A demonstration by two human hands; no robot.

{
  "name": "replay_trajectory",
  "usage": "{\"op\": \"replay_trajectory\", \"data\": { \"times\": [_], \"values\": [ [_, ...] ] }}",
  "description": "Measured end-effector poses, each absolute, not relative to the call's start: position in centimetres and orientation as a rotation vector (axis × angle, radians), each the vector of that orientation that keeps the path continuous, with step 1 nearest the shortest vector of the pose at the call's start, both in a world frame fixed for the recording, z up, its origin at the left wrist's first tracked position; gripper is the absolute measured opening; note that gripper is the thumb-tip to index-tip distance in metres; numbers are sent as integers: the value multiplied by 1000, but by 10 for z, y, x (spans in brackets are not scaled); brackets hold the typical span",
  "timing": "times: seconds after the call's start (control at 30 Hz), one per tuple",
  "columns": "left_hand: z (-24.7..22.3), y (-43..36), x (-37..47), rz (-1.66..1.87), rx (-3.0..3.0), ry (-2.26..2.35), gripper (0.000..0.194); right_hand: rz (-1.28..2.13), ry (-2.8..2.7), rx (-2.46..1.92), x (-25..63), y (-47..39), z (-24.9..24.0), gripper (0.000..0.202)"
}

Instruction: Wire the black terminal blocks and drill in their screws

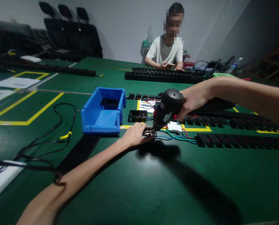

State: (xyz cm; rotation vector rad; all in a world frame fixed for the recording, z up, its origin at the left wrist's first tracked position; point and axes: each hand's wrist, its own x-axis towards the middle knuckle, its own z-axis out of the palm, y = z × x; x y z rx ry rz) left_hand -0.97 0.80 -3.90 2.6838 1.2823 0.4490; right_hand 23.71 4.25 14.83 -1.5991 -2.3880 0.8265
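Note:
My right hand (193, 99) is wrapped round a black cordless screwdriver (168, 107) with a red button. Its nose points down at a small open black housing (149, 132) with brass-coloured metal contacts. My left hand (135, 135) pins that housing to the green table, fingers closed along its left side. Blue, green and red wires (177, 137) run from near the housing to a long strip of black socket modules (238, 141) on the right. Just behind lies a similar open black housing (138, 115). Whether the bit touches a screw is hidden.
A blue bin (100, 126) holding a black part stands left of my hands. A black cable (59, 137) loops across the left side. Further socket strips (212, 120) lie at the right. Across the table, a person (164, 51) sits behind long black strips (163, 77).

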Motion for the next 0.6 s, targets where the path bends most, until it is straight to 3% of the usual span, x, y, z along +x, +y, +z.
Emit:
{"op": "replay_trajectory", "data": {
  "times": [0.17,0.37,0.6],
  "values": [
    [-39,8,-11,475,2654,1205,49,718,-2242,-1511,231,28,153,38],
    [-36,9,-13,516,2629,1105,50,1408,-2589,-1726,205,29,207,28],
    [-36,11,-14,502,2590,1097,57,1087,-2884,-1449,229,0,233,36]
  ]
}}
